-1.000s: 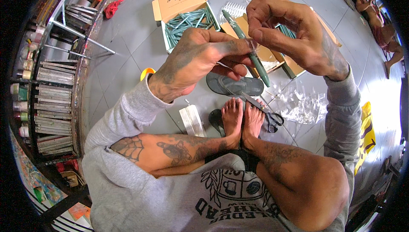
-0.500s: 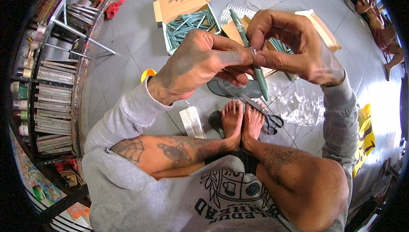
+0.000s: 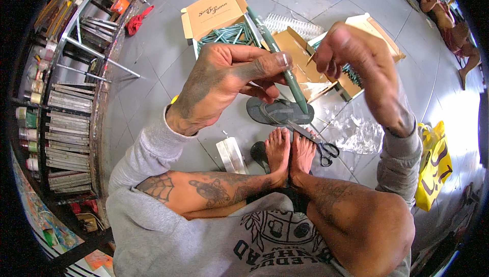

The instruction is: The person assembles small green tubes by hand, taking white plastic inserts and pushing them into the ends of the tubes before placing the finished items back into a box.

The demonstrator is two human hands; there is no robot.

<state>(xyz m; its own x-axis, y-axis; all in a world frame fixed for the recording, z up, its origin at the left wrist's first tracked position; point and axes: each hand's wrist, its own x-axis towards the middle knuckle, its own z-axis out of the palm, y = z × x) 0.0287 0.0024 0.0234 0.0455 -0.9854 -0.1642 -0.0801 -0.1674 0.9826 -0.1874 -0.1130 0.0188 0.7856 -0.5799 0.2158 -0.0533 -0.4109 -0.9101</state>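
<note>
One open cardboard box (image 3: 215, 16) of green sticks (image 3: 230, 34) sits beyond the grip of the left hand (image 3: 224, 78). Below that grip, a dark sandal (image 3: 265, 115) lies on the floor (image 3: 142, 99). Near the grip's right, the right hand (image 3: 359, 68) is curled; whether it pinches anything cannot be told. Scissors (image 3: 327, 153) lie lower right of the grip. Slimmest, a green pen (image 3: 294, 87) slants, clamped between the left hand's thumb and fingers.

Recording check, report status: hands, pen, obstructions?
Left hand pinching green pen, pen tilted. Right hand apart from pen, fingers curled, grip unclear. Scissors on floor, not in the way.
</note>
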